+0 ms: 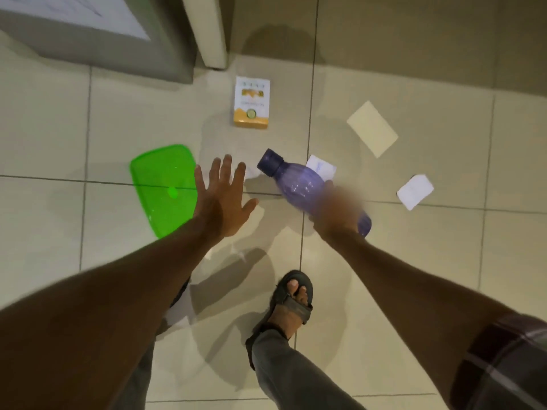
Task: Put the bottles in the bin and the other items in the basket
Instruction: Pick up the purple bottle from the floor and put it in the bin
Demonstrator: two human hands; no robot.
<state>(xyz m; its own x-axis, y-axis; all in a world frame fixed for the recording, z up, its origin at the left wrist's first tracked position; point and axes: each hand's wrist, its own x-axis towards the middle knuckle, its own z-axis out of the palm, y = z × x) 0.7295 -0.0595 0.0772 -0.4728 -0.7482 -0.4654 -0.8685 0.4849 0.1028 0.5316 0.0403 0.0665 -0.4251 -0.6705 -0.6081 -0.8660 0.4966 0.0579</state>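
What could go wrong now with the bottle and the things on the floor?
1. The right hand is blurred with motion and grips the bottle round its lower half; it may slip and fall on the tiles.
2. A paper lies loose on the floor not far from the foot; a step could land on it and slide.
3. The left hand is open by the lid; carried together, lid and bottle might end in the wrong container.

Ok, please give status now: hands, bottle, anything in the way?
Status: left hand open, fingers spread, beside green lid; right hand holds purple bottle, blurred; box and papers on floor, bin not in view.
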